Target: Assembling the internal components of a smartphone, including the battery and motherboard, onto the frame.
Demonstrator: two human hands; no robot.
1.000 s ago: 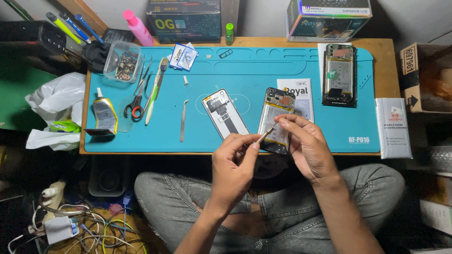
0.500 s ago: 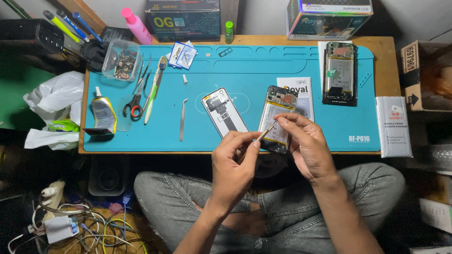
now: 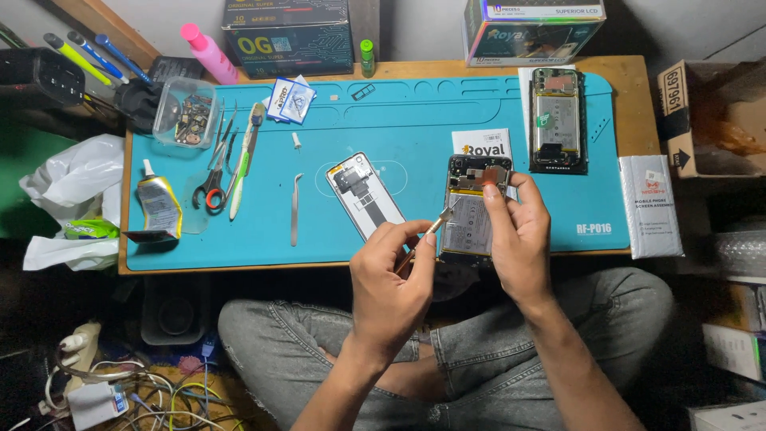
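My right hand (image 3: 520, 238) grips an opened phone (image 3: 472, 209) with its back off, held tilted over the front edge of the blue work mat (image 3: 415, 120). In my left hand (image 3: 391, 287) is a thin tool (image 3: 431, 230) whose tip touches the phone's left side. A detached phone panel (image 3: 365, 196) lies on the mat just left of my hands. Farther back on the right, a second opened phone (image 3: 557, 120) rests flat.
Tweezers (image 3: 296, 209), scissors (image 3: 213, 172), a toothbrush (image 3: 244, 160), a glue tube (image 3: 158, 203) and a clear tub of small parts (image 3: 187, 113) lie on the mat's left. Boxes (image 3: 289, 36) stand at the back. A white packet (image 3: 650, 206) lies right. Cables (image 3: 120, 387) cover the floor.
Both hands stay at the phone with only slight shifts; the tool tip remains at its left side.
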